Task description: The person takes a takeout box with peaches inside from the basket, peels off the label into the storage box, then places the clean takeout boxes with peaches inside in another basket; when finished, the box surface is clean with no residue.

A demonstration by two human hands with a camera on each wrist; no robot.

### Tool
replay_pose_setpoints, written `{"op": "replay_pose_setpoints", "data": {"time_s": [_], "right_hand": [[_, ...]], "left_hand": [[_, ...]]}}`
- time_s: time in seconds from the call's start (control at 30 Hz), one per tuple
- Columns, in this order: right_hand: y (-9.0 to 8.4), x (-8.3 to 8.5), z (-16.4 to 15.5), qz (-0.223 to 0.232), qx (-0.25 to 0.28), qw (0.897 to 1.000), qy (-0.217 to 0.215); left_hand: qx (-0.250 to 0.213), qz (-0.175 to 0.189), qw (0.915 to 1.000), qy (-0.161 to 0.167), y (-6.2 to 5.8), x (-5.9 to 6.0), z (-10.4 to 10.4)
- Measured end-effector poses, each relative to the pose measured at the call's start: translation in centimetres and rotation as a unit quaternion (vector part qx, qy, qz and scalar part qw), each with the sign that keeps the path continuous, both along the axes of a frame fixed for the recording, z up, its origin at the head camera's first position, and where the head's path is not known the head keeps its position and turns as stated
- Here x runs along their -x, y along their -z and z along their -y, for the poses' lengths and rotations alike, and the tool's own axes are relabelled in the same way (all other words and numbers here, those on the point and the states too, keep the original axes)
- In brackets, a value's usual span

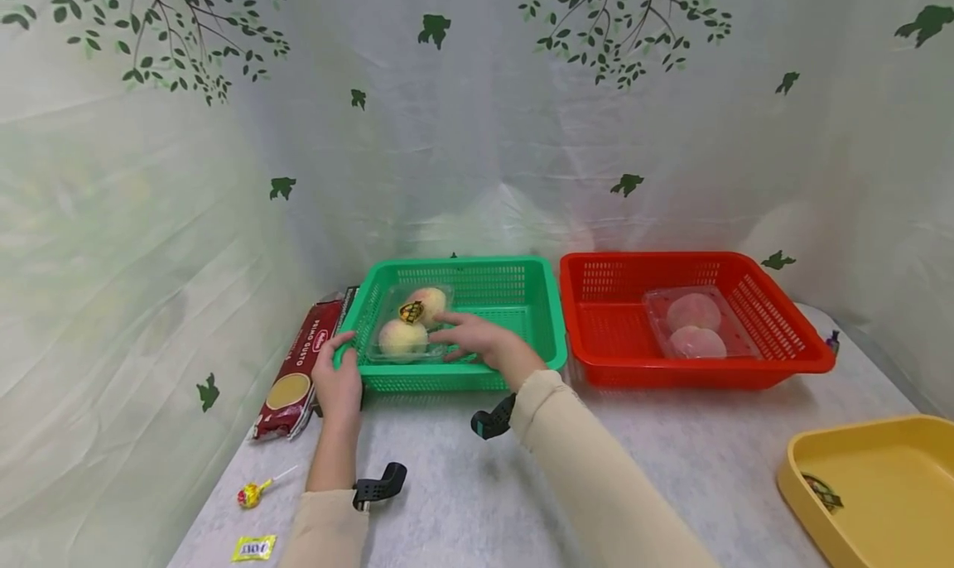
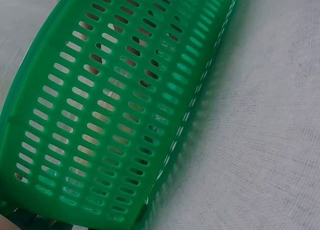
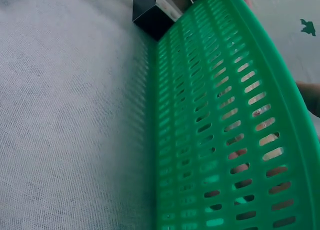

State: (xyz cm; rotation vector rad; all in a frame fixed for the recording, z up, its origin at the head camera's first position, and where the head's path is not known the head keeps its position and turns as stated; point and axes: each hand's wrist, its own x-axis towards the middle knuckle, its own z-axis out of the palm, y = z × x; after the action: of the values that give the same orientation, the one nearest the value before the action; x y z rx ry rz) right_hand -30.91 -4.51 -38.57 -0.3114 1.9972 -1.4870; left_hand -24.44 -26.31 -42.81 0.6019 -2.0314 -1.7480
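A green slotted basket (image 1: 532, 303) stands in the middle of the table. In its left half lies a clear clamshell box (image 1: 408, 324) with two pale peaches. My left hand (image 1: 338, 379) grips the basket's front left corner, thumb over the rim. My right hand (image 1: 477, 340) reaches inside the basket and holds the box's right side, fingers on top and thumb at its near corner. The left wrist view is filled by the basket's front wall (image 2: 100, 115). The right wrist view shows the same wall (image 3: 215, 130), with pale shapes behind the slots.
A red basket (image 1: 775, 361) to the right holds another clamshell (image 1: 696, 324) of two pink peaches. A yellow tray (image 1: 879, 469) sits front right. A red pasta packet (image 1: 294, 369), a lollipop (image 1: 253, 493) and a yellow sweet (image 1: 253, 547) lie left. White cloth (image 2: 260, 115) covers the table.
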Motion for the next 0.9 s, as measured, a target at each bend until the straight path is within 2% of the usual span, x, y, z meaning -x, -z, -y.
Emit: {"op": "replay_pose_setpoints", "data": {"time_s": [0.17,0.33,0.47,0.67,0.9], "right_hand": [[0.0,0.1,-0.3,0.021,0.037,0.998,0.038],[0.25,0.17,-0.52,0.025,0.045,0.996,0.069],[0.27,-0.02,-0.77,0.028,0.053,0.992,0.113],[-0.01,-0.26,-1.04,-0.001,0.064,0.983,0.171],[-0.04,-0.53,-0.97,-0.057,0.071,0.974,0.207]], "left_hand": [[-0.001,-0.007,1.0,0.001,-0.11,0.07,-0.12],[-0.006,-0.003,1.0,-0.003,-0.11,0.0,-0.17],[-0.009,0.001,1.0,-0.003,-0.05,-0.12,-0.17],[-0.009,-0.005,0.9999,0.0,-0.05,-0.01,-0.11],[-0.018,0.002,0.9998,0.006,-0.03,-0.15,0.15]]}}
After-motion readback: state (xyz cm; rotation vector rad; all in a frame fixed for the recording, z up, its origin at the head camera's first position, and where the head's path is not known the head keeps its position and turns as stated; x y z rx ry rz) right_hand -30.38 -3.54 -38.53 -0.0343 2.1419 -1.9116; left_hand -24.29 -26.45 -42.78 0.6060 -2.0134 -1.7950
